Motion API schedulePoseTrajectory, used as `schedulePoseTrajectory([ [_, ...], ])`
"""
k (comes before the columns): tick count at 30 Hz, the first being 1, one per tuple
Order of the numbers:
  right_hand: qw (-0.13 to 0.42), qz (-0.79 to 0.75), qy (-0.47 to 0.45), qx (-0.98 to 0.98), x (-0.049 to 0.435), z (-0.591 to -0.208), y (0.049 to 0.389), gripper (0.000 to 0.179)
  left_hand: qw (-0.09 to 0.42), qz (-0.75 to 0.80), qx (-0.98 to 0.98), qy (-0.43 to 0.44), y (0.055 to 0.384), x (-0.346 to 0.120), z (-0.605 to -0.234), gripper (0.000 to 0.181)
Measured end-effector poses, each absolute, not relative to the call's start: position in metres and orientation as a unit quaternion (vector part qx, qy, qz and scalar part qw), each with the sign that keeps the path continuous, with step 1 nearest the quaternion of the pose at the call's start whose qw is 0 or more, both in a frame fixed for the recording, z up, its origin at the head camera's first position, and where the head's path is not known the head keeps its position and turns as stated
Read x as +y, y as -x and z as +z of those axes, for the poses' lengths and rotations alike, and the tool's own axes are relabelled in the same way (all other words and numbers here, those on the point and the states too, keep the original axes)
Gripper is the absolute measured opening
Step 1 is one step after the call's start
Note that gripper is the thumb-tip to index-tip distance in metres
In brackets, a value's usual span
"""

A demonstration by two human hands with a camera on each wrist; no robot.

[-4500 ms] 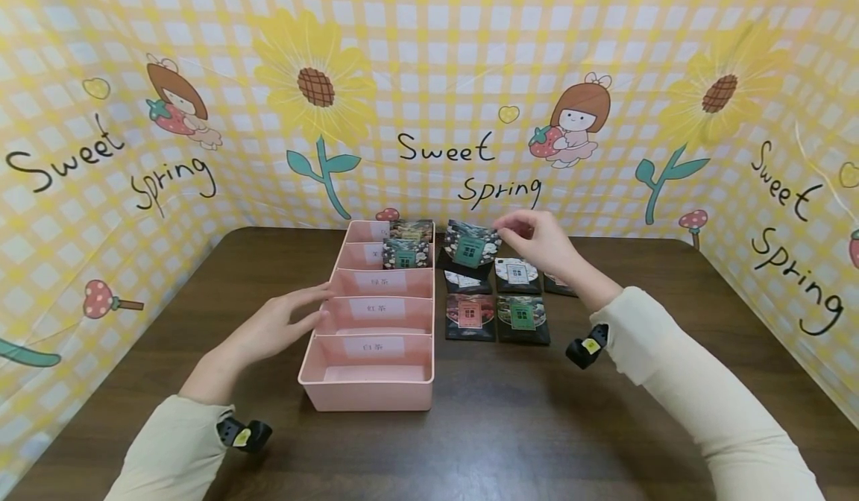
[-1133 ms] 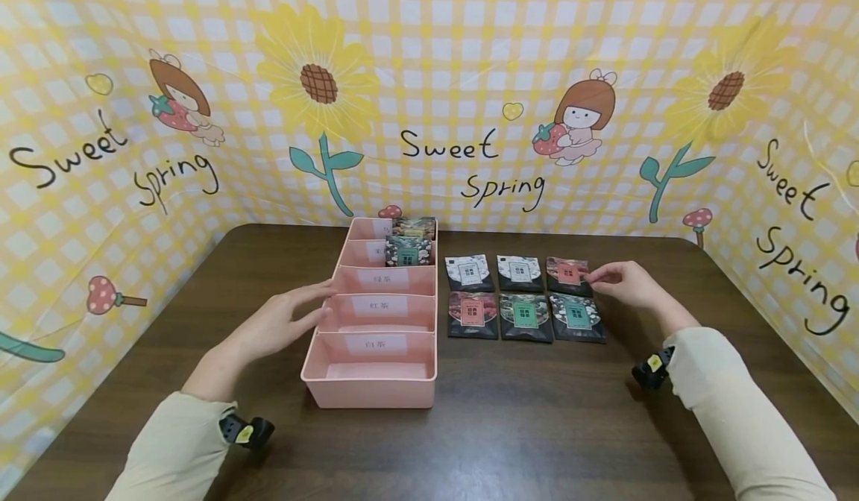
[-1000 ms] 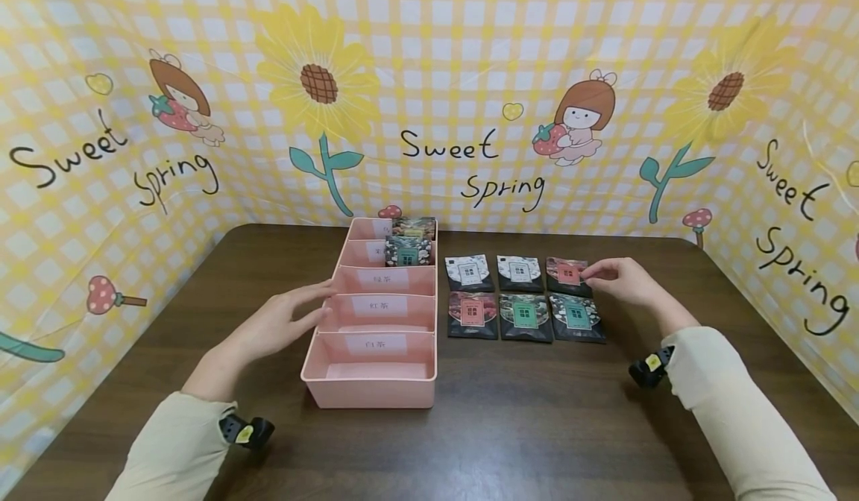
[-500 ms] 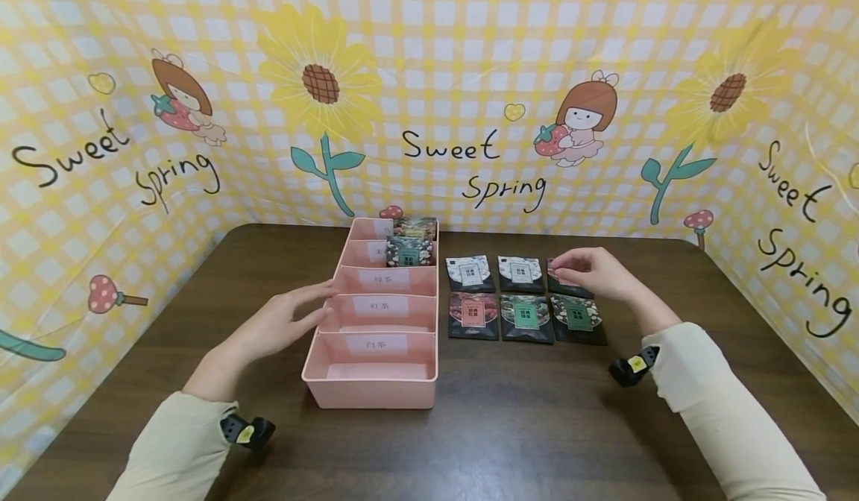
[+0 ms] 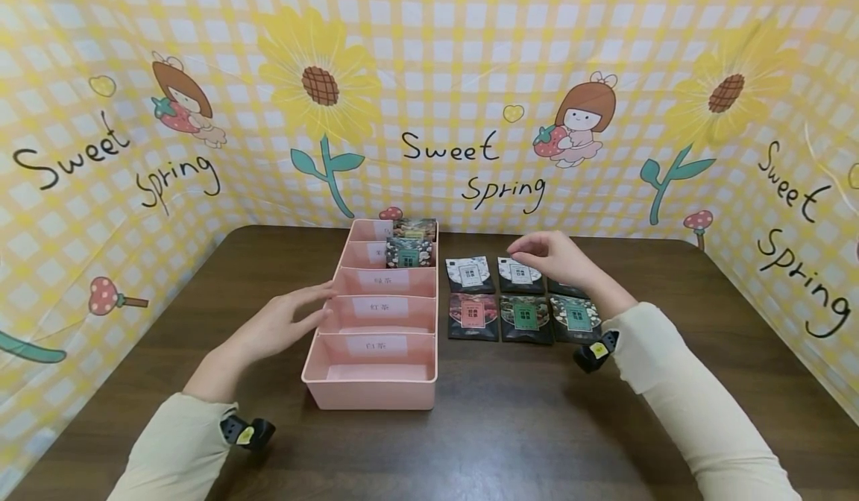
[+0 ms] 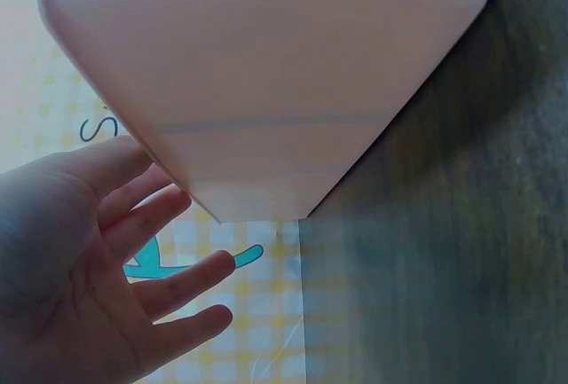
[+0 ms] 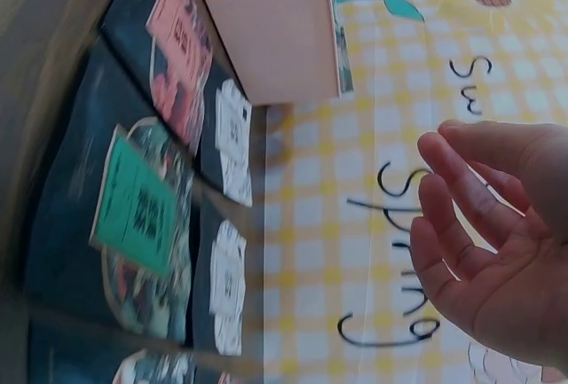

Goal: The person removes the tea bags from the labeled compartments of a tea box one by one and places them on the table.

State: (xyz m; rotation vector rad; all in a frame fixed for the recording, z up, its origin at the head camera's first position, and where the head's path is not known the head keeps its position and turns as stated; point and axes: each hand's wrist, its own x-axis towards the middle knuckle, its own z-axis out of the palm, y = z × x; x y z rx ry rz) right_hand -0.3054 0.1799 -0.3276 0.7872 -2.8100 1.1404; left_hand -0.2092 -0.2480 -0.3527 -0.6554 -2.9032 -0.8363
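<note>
My left hand (image 5: 285, 322) rests its fingers on the left rim of a long pink divided box (image 5: 367, 395); the left wrist view has its fingertips at the rim, other fingers spread. Above the back row of tea packets hangs my right hand (image 5: 560, 262), fingers loosely bent, thumb and forefinger close together with nothing between them. Below it lie a white-labelled packet (image 5: 520, 277) and a mostly covered one (image 5: 568, 291). Another white-labelled packet (image 5: 472, 273) is to their left. The front row has a red packet (image 5: 473, 317), a green packet (image 5: 526, 318) and a teal-labelled packet (image 5: 575, 317).
Paper labels (image 5: 385, 346) mark the box's compartments. The two rear compartments hold upright packets, one teal-labelled (image 5: 408, 255) and one darker (image 5: 414, 228). A yellow checked cloth (image 5: 443, 61) hangs behind and beside the dark wooden table (image 5: 496, 434).
Since the oldest frame, the teal packet my right hand held has come to lie at the front right. Lately that hand moved left from the back-right red packet. My left hand stayed put.
</note>
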Motion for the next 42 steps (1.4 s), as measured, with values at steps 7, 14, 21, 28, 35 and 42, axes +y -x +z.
schedulePoseTrajectory([
  [7,0.010,0.374,-0.268,-0.888,0.154,-0.323,0.314,0.020,0.011,-0.279,-0.939,0.203,0.209,-0.249,-0.353,0.044],
  [14,0.012,0.389,-0.265,-0.882,0.133,-0.324,0.323,0.022,0.018,-0.276,-0.937,0.212,0.209,-0.248,-0.353,0.043],
  [21,0.016,0.410,-0.258,-0.875,0.118,-0.327,0.330,0.022,0.022,-0.274,-0.938,0.212,0.208,-0.247,-0.352,0.042],
  [28,0.019,0.413,-0.264,-0.871,0.105,-0.331,0.337,0.022,0.019,-0.273,-0.938,0.212,0.208,-0.247,-0.351,0.042],
  [35,0.022,0.402,-0.255,-0.879,0.088,-0.333,0.343,0.023,0.017,-0.274,-0.937,0.214,0.207,-0.248,-0.349,0.041],
  [42,0.007,0.402,-0.260,-0.878,0.074,-0.339,0.351,0.026,0.009,-0.278,-0.937,0.209,0.208,-0.249,-0.351,0.041],
])
